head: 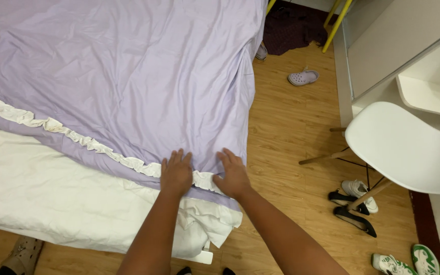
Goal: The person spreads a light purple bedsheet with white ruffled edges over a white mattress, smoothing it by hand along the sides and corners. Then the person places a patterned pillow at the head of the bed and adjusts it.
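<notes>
Lilac bedsheet (pixel 128 66), edged with a cream ruffled trim (pixel 77 136), lies spread over the bed, its near corner directly under both hands. Left hand (pixel 176 174) rests flat, fingers spread, palm down on the trim; right hand (pixel 233 175) lies just beside it, also flat and pressing, nearer the bed's corner. The two hands are slightly apart and clamp nothing: neither pinches or grips the cloth. Beneath and nearer the person than the hands, a white sheet (pixel 42 193) covers the mattress, and its corner hangs bunched and loose just below the wrists.

Beyond the right hand, the lilac cloth drapes over the bed's side towards the wooden floor (pixel 286 132). Farther right of the right hand stands a white moulded chair (pixel 408 147) with wooden legs; beneath it lie black flat shoes (pixel 352 214) and white trainers (pixel 408 262). A pale clog (pixel 303 77) lies well beyond the right hand.

Judged risks: because flat palms hold by friction alone, the smooth fabric may slide off the corner under the weight of the overhanging side. Pressing outward unevenly could push creases into the already wrinkled surface or skew the ruffled trim out of line. The loose white corner below may be dragged along and untucked further.
</notes>
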